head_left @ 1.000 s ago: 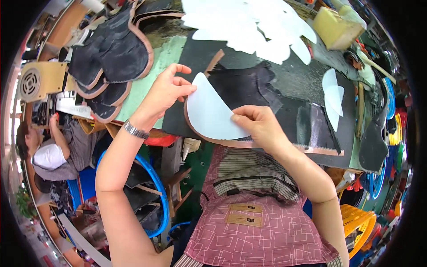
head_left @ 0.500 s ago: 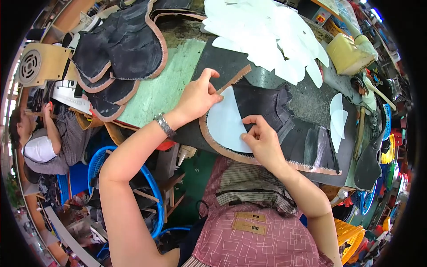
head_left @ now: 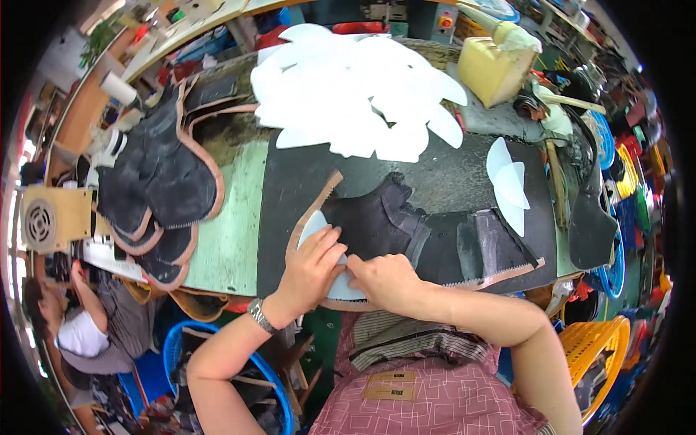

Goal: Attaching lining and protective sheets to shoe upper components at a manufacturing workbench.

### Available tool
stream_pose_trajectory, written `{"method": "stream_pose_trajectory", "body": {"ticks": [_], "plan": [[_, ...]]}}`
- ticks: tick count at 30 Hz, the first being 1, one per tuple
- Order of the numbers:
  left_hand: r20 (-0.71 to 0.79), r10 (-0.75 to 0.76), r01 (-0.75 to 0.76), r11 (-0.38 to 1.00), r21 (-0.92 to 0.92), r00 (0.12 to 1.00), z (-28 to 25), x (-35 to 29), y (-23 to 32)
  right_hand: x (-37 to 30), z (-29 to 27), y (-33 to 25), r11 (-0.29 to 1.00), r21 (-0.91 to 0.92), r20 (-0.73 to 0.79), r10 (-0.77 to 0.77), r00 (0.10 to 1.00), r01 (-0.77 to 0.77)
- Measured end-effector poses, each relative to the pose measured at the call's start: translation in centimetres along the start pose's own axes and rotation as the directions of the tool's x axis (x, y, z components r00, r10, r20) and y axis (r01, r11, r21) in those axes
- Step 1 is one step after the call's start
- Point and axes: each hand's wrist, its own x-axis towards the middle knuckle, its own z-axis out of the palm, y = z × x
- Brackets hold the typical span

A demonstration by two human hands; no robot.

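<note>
A pale half-round sheet piece (head_left: 314, 223) lies on the toe end of a black shoe upper (head_left: 362, 221), whose brown saw-toothed border curves around it. My left hand (head_left: 312, 270) rests over the pale piece with its fingers stretched out and flat, covering much of it. Close against those fingers, my right hand (head_left: 386, 281) is closed, its fingers curled and its tips at the straight edge of the pale piece. What those fingertips hold, if anything, is hidden. Under the upper is a dark work mat (head_left: 283, 177).
A heap of white cut pieces (head_left: 355, 87) covers the back of the mat, with several loose ones (head_left: 509, 181) at the right. Black uppers (head_left: 156, 174) are stacked at left. A yellowish container (head_left: 493, 72) stands back right. Another person (head_left: 94, 330) sits at left.
My left hand has come down flat onto the pale piece, and my right hand has closed in beside it. The view has shifted, showing more of the bench's far side.
</note>
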Motion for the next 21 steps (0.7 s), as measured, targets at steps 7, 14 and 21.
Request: {"method": "stream_pose_trajectory", "body": {"ticks": [7,14,21], "plan": [[0.399,-0.038,0.129,0.970,-0.204,0.916,-5.0,3.5,-1.2,5.6,-8.9,4.2,0.959,-0.207,-0.114,-0.220,0.969,0.194],[-0.209,-0.409,0.443,0.883,0.156,0.888,-4.3,21.8,-16.7,21.0,-13.5,12.8,0.944,-0.326,-0.332,-0.063,0.941,-0.051],[0.007,-0.718,0.677,0.660,0.327,0.696,-3.8,26.2,-19.7,25.8,-13.4,13.3,0.932,-0.356,-0.283,-0.038,0.958,-0.069]]}}
